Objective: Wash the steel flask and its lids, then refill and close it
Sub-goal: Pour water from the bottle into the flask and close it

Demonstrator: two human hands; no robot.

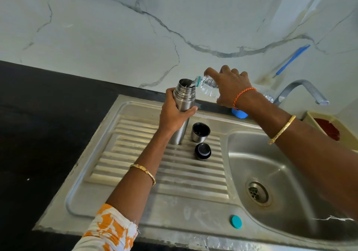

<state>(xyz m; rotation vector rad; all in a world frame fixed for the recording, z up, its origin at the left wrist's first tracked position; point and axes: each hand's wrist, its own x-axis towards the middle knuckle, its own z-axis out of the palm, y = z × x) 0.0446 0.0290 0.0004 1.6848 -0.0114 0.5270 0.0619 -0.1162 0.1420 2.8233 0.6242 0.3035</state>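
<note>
One flask (184,103) gripped by the left hand (172,113), one bottle (208,86) by the right hand (230,88) — two lids (200,132), seemingly.

A dark stone counter (38,124) carries a steel sink unit whose ribbed drainboard (135,173) sits left of the basin (271,163). The steel flask (182,113) stands upright on the ribs at the back. Just right of it stands the steel cup lid (200,132), open side up, and the black inner lid (202,151) sits just in front of that. A small teal bottle cap (236,221) lies on the flat front rim.
</note>
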